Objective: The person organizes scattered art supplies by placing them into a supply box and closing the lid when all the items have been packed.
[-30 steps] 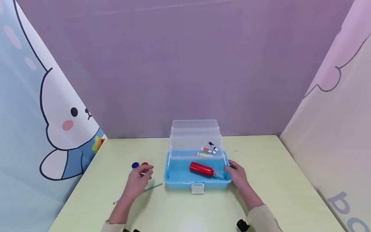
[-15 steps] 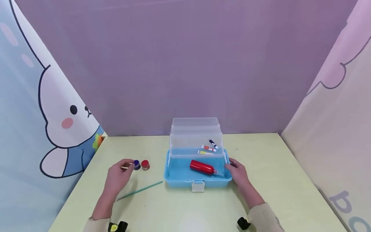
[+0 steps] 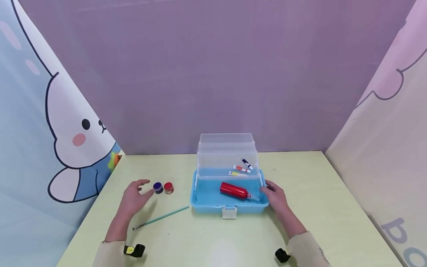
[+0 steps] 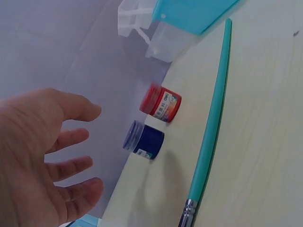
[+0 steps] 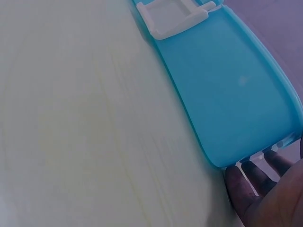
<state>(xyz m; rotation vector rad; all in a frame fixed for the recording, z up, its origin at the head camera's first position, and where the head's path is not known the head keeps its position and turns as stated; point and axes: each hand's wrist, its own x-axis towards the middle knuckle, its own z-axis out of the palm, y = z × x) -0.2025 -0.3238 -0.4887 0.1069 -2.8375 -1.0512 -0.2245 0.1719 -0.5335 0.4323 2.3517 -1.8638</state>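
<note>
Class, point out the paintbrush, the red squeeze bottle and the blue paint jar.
Paintbrush (image 4: 211, 118): left wrist view, middle of the handle.
Red squeeze bottle (image 3: 234, 190): head view, middle of the body.
Blue paint jar (image 4: 149, 140): left wrist view, body's side.

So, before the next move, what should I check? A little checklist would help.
1. Left hand free: ok, its fingers hold nothing.
2. Light-blue plastic box steadied: ok, the right hand holds its right side.
3. Box open: ok, a red nozzle bottle lies inside.
4. Blue paint jar and red paint jar upright, capped: ok.
5. Jars sealed tight: cannot tell.
6. Paintbrush inside the box: not ok, it lies on the table.
</note>
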